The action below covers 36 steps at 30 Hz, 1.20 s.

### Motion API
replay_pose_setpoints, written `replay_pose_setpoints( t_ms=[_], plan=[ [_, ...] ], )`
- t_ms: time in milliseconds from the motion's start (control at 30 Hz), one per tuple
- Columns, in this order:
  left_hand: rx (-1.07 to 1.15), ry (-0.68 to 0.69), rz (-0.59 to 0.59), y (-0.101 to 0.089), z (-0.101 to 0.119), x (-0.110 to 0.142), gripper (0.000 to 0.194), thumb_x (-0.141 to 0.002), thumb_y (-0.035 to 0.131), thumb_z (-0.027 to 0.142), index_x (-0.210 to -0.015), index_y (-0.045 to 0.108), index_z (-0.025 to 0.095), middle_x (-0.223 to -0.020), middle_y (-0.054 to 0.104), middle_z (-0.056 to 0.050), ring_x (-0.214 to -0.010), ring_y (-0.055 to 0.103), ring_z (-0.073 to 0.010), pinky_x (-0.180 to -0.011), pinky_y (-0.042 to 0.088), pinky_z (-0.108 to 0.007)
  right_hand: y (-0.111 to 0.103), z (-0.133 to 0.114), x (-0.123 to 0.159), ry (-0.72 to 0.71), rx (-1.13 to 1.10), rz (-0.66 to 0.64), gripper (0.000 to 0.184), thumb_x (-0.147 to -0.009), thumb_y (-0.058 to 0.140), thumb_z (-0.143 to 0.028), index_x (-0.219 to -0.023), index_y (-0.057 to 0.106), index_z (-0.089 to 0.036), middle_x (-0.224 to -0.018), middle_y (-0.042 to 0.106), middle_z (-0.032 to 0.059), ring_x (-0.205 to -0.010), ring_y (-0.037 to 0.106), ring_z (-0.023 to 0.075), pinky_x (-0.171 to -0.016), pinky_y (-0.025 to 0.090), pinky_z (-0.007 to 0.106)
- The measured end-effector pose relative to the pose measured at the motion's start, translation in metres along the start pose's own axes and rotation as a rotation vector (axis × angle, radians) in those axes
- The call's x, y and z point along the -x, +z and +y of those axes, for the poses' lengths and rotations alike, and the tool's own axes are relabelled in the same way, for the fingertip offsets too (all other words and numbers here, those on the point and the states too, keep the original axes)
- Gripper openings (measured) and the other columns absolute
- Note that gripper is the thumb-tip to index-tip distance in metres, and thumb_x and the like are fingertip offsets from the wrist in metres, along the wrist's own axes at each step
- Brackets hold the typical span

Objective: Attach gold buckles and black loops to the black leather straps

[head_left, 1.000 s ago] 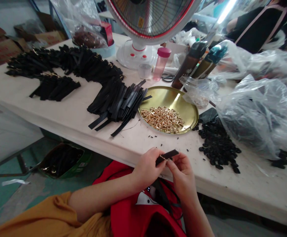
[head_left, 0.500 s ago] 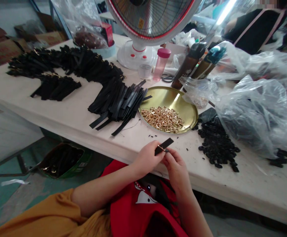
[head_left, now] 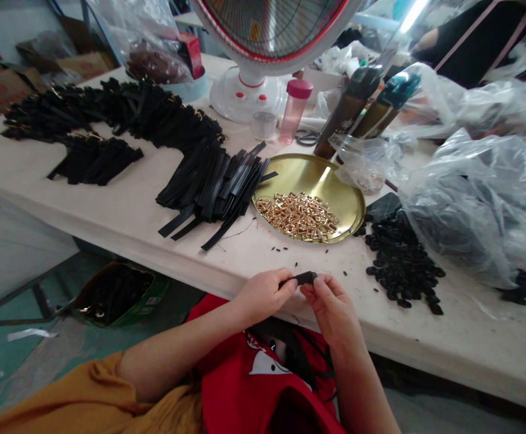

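Note:
A short black strap [head_left: 305, 278] is stretched between my two hands over the front edge of the table. My left hand [head_left: 267, 294] is closed round its left part, thumb on top. At its right end, the fingertips of my right hand [head_left: 332, 301] pinch the strap. Any metal piece on it is hidden by the fingers. Beyond my hands, gold metal fittings [head_left: 299, 217] lie heaped in a round gold tray [head_left: 330, 172]. Left of the tray is a pile of loose black straps [head_left: 215, 187]. Small black rounded pieces [head_left: 400, 262] are heaped to the right.
A white fan [head_left: 249, 90] stands at the back beside a pink bottle [head_left: 295, 111] and two dark spray cans [head_left: 348, 111]. Clear plastic bags [head_left: 475, 205] cover the right side. Bundled black straps with gold bits [head_left: 100, 160] lie left. A person's dark sleeve [head_left: 466, 42] shows at back right.
The strap's free end no longer sticks up; the strap now lies lower between my hands. My right hand has shifted slightly right, pinching its end. The view has moved a little.

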<state>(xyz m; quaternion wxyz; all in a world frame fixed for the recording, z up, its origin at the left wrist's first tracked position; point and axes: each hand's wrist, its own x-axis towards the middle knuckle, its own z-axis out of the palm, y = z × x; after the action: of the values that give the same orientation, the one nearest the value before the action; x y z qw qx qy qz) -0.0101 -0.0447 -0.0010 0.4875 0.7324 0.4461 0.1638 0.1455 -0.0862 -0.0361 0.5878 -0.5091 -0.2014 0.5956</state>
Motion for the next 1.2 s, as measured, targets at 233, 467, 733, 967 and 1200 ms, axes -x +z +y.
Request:
replay_pose_setpoints(
  t_ms=[233,467,733,967,1200],
  plan=[
    [-0.053,-0.064,-0.058,-0.003,0.000,0.002,0.026,-0.081,0.038,0.031,-0.072,0.058,0.018,-0.060,0.056,0.002,-0.057,0.046,-0.0117,-0.052,0.029,-0.021,-0.007,0.005,0.006,-0.117,0.324,0.017,0.021,-0.071,0.065,-0.033,-0.087,0.060,-0.021,-0.086,0.064,0.0009,-0.076,0.059,0.0148,-0.073,0.046,0.032],
    [0.266,-0.153,-0.151,0.004,-0.004,0.005,0.024,-0.078,0.038,0.033,-0.071,0.054,0.016,-0.056,0.052,0.004,-0.052,0.044,-0.0091,-0.051,0.031,-0.020,0.000,0.010,0.011,-0.262,0.318,0.100,0.014,-0.073,0.063,-0.032,-0.081,0.060,-0.021,-0.085,0.063,0.0007,-0.080,0.057,0.0148,-0.080,0.041,0.034],
    [0.392,-0.181,-0.171,0.008,0.002,0.010,0.023,-0.077,0.038,0.032,-0.073,0.053,0.015,-0.052,0.046,0.005,-0.047,0.038,-0.0073,-0.047,0.029,-0.018,0.009,0.002,0.027,-0.589,0.526,0.148,0.011,-0.073,0.062,-0.025,-0.083,0.059,-0.022,-0.091,0.061,0.0039,-0.090,0.056,0.0187,-0.081,0.043,0.037],
    [-0.045,-0.021,0.002,0.003,0.009,0.011,0.026,-0.080,0.038,0.030,-0.074,0.060,0.017,-0.062,0.054,0.002,-0.059,0.045,-0.0105,-0.054,0.030,-0.020,-0.004,0.006,0.012,-0.067,0.230,0.019,0.023,-0.074,0.060,-0.041,-0.083,0.062,-0.020,-0.061,0.056,-0.0028,-0.053,0.049,0.0105,-0.052,0.040,0.024],
    [-0.002,-0.031,-0.056,0.003,0.005,0.005,0.027,-0.080,0.035,0.028,-0.074,0.059,0.017,-0.064,0.054,0.003,-0.059,0.045,-0.0105,-0.052,0.030,-0.020,-0.004,0.010,0.015,-0.114,0.213,0.026,0.015,-0.073,0.063,-0.035,-0.080,0.061,-0.022,-0.069,0.057,-0.0033,-0.059,0.051,0.0102,-0.060,0.043,0.026]
  ],
)
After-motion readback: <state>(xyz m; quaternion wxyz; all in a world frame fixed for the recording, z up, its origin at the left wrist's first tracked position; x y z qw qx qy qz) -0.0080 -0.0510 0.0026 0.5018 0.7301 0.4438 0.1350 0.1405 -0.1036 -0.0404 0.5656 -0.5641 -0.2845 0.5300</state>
